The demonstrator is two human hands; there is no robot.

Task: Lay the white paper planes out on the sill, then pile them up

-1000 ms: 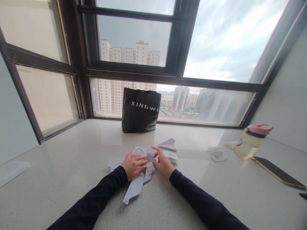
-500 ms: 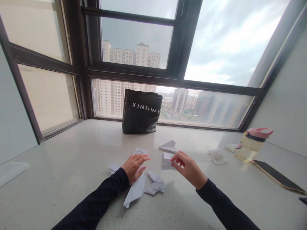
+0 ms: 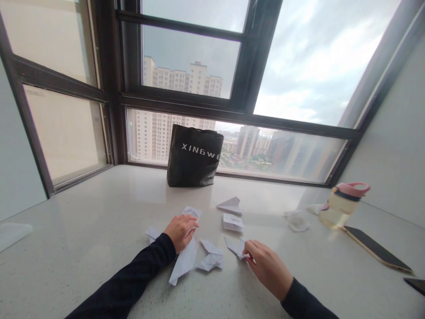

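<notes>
My right hand (image 3: pixel 265 266) pinches the right end of a small folded white paper (image 3: pixel 235 247) low over the white counter. My left hand (image 3: pixel 182 231) is over a long folded paper (image 3: pixel 184 265), its fingers bent; whether they grip anything is hidden. Beyond its fingertips lies another folded paper (image 3: pixel 191 212), and one more (image 3: pixel 152 234) shows at its left. A folded paper figure (image 3: pixel 211 256) rests between my hands. Farther back are a square folded paper (image 3: pixel 233 222) and a pointed paper plane (image 3: pixel 231 205).
A black bag (image 3: pixel 195 157) stands by the window. To the right are crumpled tissue (image 3: pixel 298 221), a bottle with a pink lid (image 3: pixel 341 206) and a dark phone (image 3: pixel 376 248). A translucent white item (image 3: pixel 13 234) lies at the far left of the counter (image 3: pixel 83 248).
My right hand has moved from beside the square folded paper toward me, with a small folded paper at its fingertips. The fingers of my left hand have bent lower. The view has shifted slightly.
</notes>
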